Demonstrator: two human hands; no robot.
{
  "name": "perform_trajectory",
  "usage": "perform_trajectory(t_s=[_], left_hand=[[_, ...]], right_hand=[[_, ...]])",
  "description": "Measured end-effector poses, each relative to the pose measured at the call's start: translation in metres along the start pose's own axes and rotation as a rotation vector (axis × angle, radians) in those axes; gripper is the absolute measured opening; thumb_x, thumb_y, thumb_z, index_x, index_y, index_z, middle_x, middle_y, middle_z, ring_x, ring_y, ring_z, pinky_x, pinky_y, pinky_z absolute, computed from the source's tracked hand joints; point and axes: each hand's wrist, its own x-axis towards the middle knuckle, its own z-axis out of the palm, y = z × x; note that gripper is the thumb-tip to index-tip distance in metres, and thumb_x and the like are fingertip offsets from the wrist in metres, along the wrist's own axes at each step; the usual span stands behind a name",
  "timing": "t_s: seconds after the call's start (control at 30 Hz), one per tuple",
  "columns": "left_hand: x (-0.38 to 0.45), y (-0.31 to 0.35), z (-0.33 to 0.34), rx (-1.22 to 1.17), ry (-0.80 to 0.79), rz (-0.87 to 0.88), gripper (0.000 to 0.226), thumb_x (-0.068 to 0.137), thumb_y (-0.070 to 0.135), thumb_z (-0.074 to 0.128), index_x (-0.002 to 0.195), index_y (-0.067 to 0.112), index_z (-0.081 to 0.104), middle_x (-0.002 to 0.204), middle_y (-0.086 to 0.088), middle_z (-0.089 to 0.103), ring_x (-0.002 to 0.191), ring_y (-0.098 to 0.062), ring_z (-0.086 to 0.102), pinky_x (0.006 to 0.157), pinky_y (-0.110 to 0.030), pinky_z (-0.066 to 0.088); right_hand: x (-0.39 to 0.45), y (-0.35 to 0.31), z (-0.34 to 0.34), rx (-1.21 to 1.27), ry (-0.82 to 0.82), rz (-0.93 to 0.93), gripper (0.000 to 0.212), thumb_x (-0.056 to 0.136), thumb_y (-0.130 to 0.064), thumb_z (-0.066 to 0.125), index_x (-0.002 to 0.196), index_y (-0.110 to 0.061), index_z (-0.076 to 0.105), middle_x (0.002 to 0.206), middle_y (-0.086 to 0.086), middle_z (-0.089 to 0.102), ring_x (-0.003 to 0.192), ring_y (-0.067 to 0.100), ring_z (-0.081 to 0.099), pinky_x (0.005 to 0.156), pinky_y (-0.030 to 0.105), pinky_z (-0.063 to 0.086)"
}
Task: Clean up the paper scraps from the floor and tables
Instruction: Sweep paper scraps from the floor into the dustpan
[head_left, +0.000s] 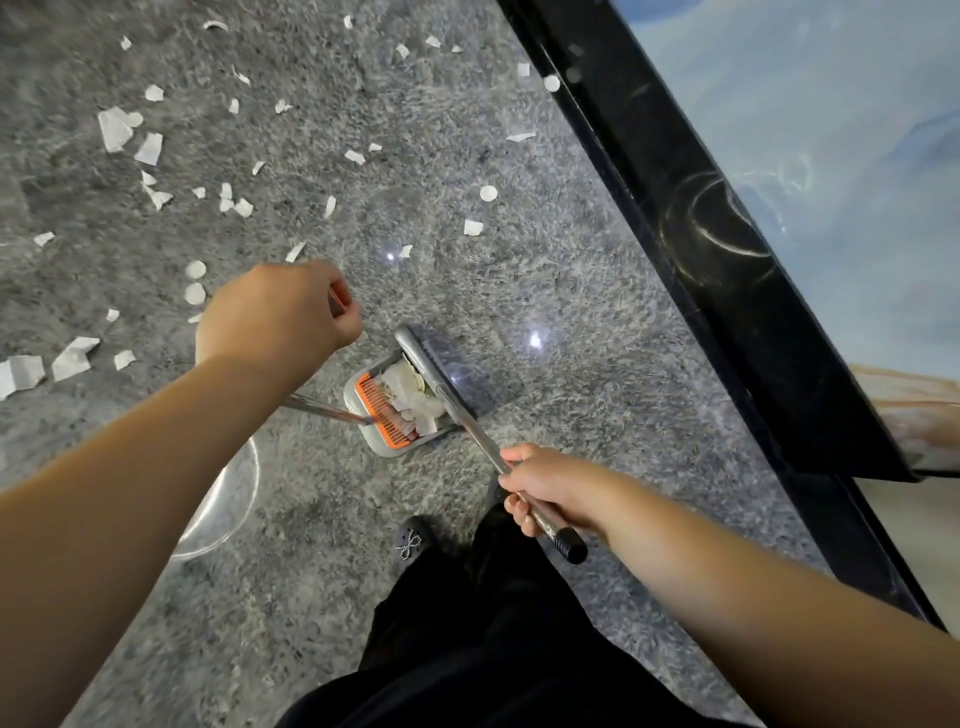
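Observation:
Several white paper scraps (115, 128) lie scattered over the grey speckled floor, mostly at the upper left. A grey dustpan (363, 436) with an orange comb edge stands on the floor at centre and holds a heap of scraps. My left hand (275, 312) grips the top of the dustpan's metal handle (322, 410). My right hand (550, 486) grips the metal broom handle (467, 421) near its black end cap. The broom head (415, 353) rests at the dustpan's mouth.
A black-framed table (717, 270) with a pale blue top runs diagonally along the right side. A clear round bowl (228, 504) lies on the floor under my left forearm. My black trousers and shoe (413, 540) are at the bottom centre.

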Motion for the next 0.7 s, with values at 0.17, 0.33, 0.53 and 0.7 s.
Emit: perform_trajectory(t_s=[0.17,0.33,0.53,0.7], left_hand=[[-0.006,0.002,-0.001,-0.013,-0.023,0.02,0.009,0.084,0.037,0.062,0.082,0.028,0.062,0.073,0.002,0.066,0.067,-0.026,0.06,0.051,-0.029,0.047],[-0.014,0.006,0.0,-0.033,-0.015,0.026,0.012,0.085,0.039,0.062,0.08,0.028,0.061,0.074,0.001,0.064,0.065,-0.027,0.059,0.051,-0.027,0.043],[-0.026,-0.011,-0.004,-0.099,-0.008,0.027,0.01,0.086,0.036,0.063,0.083,0.027,0.063,0.076,0.004,0.068,0.067,-0.025,0.06,0.05,-0.027,0.043],[-0.032,-0.036,-0.012,-0.142,0.061,-0.066,0.01,0.086,0.036,0.063,0.084,0.026,0.062,0.073,-0.001,0.064,0.068,-0.028,0.056,0.055,-0.03,0.042]], right_hand=[[0.003,0.001,0.009,-0.142,0.132,0.08,0.027,0.096,-0.003,0.034,0.118,-0.01,0.048,0.063,0.007,0.044,0.048,0.013,0.039,0.041,0.02,0.032],[-0.001,0.002,0.02,-0.28,0.096,0.04,0.007,0.098,-0.011,0.04,0.099,-0.005,0.044,0.058,0.007,0.044,0.037,0.014,0.037,0.039,0.02,0.035],[-0.016,0.007,0.017,-0.183,0.09,-0.008,0.009,0.099,-0.008,0.041,0.09,-0.008,0.042,0.059,0.005,0.038,0.03,0.009,0.033,0.036,0.015,0.031],[-0.037,0.005,0.021,-0.086,0.135,-0.059,0.007,0.098,-0.004,0.042,0.094,-0.009,0.046,0.059,0.006,0.04,0.032,0.009,0.034,0.034,0.016,0.03]])
